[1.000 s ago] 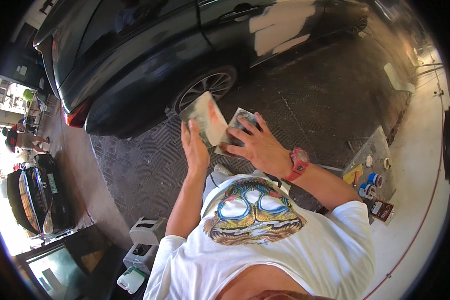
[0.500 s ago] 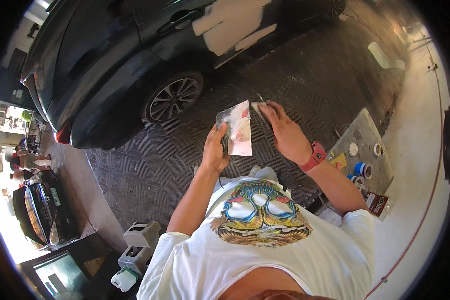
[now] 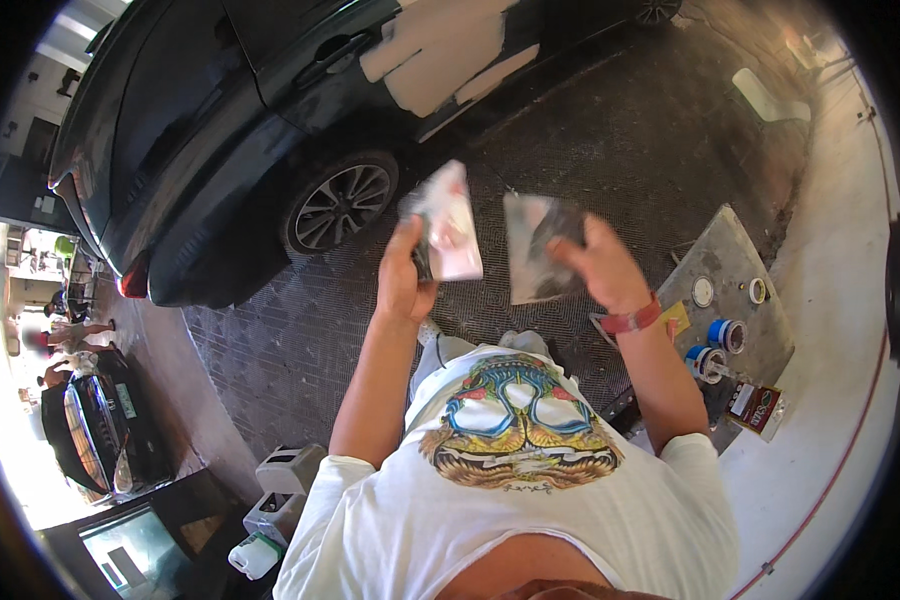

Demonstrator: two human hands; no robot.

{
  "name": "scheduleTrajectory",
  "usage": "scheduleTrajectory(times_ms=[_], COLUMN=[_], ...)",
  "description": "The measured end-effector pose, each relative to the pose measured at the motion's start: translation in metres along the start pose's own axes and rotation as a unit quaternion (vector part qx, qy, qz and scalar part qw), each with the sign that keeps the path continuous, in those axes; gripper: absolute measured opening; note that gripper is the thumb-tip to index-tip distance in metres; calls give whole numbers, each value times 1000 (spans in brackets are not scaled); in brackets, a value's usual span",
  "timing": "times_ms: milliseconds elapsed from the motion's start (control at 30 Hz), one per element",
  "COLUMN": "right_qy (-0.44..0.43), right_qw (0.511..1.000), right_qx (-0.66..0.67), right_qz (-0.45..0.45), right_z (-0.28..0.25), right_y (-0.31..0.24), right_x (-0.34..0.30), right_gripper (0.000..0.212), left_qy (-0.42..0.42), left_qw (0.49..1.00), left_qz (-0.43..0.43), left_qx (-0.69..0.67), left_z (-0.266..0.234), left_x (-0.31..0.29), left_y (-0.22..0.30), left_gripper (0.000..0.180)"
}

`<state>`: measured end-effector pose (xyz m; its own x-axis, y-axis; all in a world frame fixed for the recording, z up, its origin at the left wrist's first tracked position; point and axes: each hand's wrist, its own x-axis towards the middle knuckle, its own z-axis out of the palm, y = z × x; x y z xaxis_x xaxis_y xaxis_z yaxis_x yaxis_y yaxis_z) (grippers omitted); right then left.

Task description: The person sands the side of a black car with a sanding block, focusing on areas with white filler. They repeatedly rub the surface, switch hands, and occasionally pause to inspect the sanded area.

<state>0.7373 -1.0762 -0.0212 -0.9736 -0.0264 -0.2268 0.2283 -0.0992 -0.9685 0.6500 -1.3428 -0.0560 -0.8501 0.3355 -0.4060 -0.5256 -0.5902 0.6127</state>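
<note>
My left hand [image 3: 402, 278] is closed round the edge of a flat plate [image 3: 456, 232] smeared with whitish-pink filler paste. To its right, my right hand [image 3: 612, 268] grips a flat spreader [image 3: 530, 262], thumb across its face; motion blurs both tools. A gap separates the two. Beyond them stands a dark car [image 3: 195, 170], with a beige filler patch [image 3: 435, 55] on its door and a spoked wheel [image 3: 345, 207] nearest my left hand.
On the right, a grey stand [image 3: 735, 270] bears blue-labelled cans [image 3: 728, 335], round lids and a dark red packet [image 3: 755, 408]. A grey step stool [image 3: 288, 470] and white jug [image 3: 255, 555] are lower left. Another dark car [image 3: 100, 420] and people [image 3: 70, 330] are far left.
My hands have moved apart and the left one went up and left with its plate. The spreader has turned from nearly edge-on to show its broad face.
</note>
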Motion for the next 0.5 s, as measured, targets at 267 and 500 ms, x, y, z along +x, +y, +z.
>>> scheduleTrajectory(times_ms=[267, 500], right_qy=[-13, 97], right_qw=[998, 735], right_qx=[-5, -591], right_qz=[-56, -317], right_z=[-35, 49], right_y=[48, -8], right_x=[12, 9], right_gripper=[59, 48], left_qy=[-75, 7], left_qw=[993, 956], left_qz=[-80, 145], left_qx=[-37, 256], left_z=[3, 30], left_x=[-13, -13], left_y=[-9, -30], left_gripper=[45, 49])
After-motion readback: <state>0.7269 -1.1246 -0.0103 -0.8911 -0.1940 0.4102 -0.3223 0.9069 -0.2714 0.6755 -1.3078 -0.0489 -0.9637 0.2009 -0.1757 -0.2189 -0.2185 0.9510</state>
